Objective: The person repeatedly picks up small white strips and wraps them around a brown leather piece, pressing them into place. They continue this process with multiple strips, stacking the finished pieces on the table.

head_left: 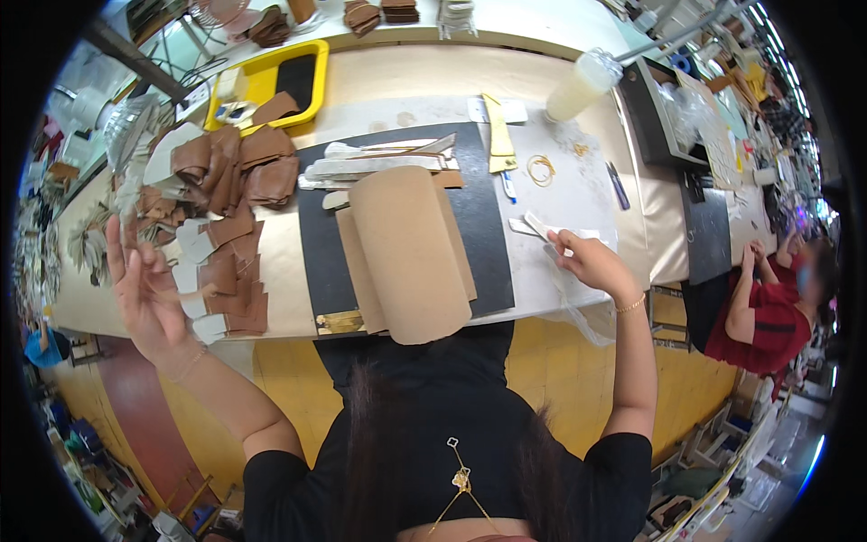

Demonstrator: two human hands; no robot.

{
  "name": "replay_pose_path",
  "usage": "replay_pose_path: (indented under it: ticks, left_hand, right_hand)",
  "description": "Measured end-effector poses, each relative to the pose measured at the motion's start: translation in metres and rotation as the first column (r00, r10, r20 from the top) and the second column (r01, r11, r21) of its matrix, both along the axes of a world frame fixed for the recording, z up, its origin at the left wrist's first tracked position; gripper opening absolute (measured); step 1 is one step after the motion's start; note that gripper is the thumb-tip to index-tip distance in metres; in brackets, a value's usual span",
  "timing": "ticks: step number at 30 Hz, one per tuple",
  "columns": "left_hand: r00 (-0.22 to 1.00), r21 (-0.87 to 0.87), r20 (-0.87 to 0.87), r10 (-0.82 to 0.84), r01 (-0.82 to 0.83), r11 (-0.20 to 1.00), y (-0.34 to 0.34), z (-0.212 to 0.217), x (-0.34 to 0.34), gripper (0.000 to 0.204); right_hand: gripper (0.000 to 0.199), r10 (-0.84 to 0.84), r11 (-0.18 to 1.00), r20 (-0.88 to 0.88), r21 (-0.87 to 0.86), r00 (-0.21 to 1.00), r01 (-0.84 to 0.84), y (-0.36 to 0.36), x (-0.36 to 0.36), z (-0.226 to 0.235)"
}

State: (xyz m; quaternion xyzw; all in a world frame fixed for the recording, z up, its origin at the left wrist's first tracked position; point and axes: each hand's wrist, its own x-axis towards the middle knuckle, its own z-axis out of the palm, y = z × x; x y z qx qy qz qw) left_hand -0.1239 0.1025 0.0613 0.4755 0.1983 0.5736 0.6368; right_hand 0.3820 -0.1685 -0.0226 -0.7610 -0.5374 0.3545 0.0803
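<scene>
My left hand is at the left side of the table with its fingers apart. Its thumb reaches toward overlapping brown leather pieces with pale ends; whether it touches them I cannot tell. Between the thumb and fingers of my right hand is a small white flat tool, its exact kind unclear. In front of me, a rounded tan board or roll rests on a black mat. Beyond it lie pale and brown strips.
Folded brown leather pieces are heaped at left beside a yellow tray. A cloudy plastic bottle, a yellow strip, a coil of yellow cord and a dark-handled tool lie to the right. A person in red sits farther right.
</scene>
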Motion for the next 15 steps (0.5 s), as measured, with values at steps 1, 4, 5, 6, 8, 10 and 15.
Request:
replay_pose_path:
  ticks: [1, 4, 5, 6, 8, 10, 15]
  left_hand:
    - [1.000, -0.009, -0.021, -0.006, 0.006, 1.000, -0.010, 0.005, 0.021, 0.063]
    - [0.993, -0.028, -0.115, 0.000, -0.003, 1.000, -0.050, 0.009, 0.081, 0.065]
    - [0.992, -0.009, -0.093, -0.088, 0.088, 0.996, -0.061, 0.008, 0.098, 0.065]
    - [0.987, -0.020, -0.082, -0.137, 0.136, 0.991, -0.070, 0.006, 0.114, 0.065]
    - [0.950, 0.018, -0.060, -0.306, 0.307, 0.951, -0.077, 0.007, 0.135, 0.058]
    - [0.940, 0.010, 0.021, -0.340, 0.339, 0.941, -0.085, 0.007, 0.151, 0.050]
    - [0.977, 0.078, -0.026, -0.210, 0.211, 0.974, -0.102, 0.000, 0.176, 0.045]
  right_hand:
    - [0.016, 0.018, 0.999, -0.019, -0.036, 1.000, -0.019, 0.001, 0.003, 0.001]
    - [0.014, 0.001, 0.994, -0.173, -0.111, 0.985, -0.020, 0.001, 0.014, 0.002]
    - [0.014, -0.069, 0.987, -0.261, -0.161, 0.963, 0.027, 0.000, 0.018, 0.003]
    - [0.013, -0.142, 0.977, -0.394, -0.204, 0.908, 0.064, -0.001, 0.023, 0.002]
    - [0.012, -0.196, 0.976, -0.502, -0.187, 0.842, 0.115, -0.003, 0.026, 0.001]
    - [0.012, -0.199, 0.979, -0.611, -0.097, 0.766, 0.177, -0.004, 0.022, 0.002]
    - [0.014, 0.037, 0.920, -0.879, 0.216, 0.475, 0.328, 0.004, -0.034, 0.029]
